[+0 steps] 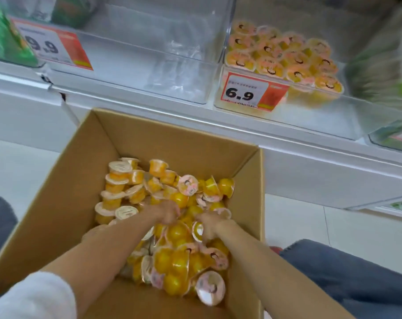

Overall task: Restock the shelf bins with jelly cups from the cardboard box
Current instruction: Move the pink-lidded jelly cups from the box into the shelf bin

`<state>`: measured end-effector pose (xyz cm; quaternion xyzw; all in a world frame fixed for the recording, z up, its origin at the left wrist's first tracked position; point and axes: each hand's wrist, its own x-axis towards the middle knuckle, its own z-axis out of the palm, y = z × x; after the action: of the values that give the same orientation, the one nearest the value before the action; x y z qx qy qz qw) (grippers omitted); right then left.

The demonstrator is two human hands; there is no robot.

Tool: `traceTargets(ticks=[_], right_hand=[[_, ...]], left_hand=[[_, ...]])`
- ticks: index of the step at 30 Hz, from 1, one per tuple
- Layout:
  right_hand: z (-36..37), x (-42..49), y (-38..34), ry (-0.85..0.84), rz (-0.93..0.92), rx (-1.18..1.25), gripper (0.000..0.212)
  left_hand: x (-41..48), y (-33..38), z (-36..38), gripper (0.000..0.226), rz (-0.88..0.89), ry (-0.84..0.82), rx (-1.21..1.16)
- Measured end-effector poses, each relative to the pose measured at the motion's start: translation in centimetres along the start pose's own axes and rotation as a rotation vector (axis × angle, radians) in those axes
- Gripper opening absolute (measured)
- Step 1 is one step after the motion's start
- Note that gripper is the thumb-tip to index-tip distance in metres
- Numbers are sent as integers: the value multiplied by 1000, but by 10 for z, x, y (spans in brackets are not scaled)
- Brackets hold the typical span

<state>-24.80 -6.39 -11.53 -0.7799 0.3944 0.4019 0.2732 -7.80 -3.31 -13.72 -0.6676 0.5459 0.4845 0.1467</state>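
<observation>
An open cardboard box [64,192] stands on the floor below me, holding a loose heap of yellow jelly cups [172,261] with pink-and-white lids. Both my hands are down in the heap. My left hand [166,212] is curled around cups near the middle. My right hand [210,225] is closed on a cup just to its right. On the shelf above, a clear bin [248,70] with a 6.9 price tag holds several neatly packed jelly cups [285,56]. Beside it on the left sits a clear bin [149,65] with nothing visible inside.
A 9.9 price tag [53,46] hangs at the left, beside green packaged goods [4,38]. More green items [384,72] blur at the right. My knees in blue jeans [347,272] flank the box on the white floor [310,226].
</observation>
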Motion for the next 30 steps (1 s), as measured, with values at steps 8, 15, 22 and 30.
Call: traceTargets(ticks=[8,15,22,30], right_hand=[[7,13,4,69,-12,66,65],[-20,-11,7,377,56,345,59],[-77,-72,12,554,38,1170,26],[-125,-154,33,653,-267,1767,29]], left_hand=[[11,-1,32,49,-46,-51,108],[4,-1,30,53,-14,11,62],[-39,7,-27,51,21,172,-555],[-126,85,-118,45,262,-122,-1443]])
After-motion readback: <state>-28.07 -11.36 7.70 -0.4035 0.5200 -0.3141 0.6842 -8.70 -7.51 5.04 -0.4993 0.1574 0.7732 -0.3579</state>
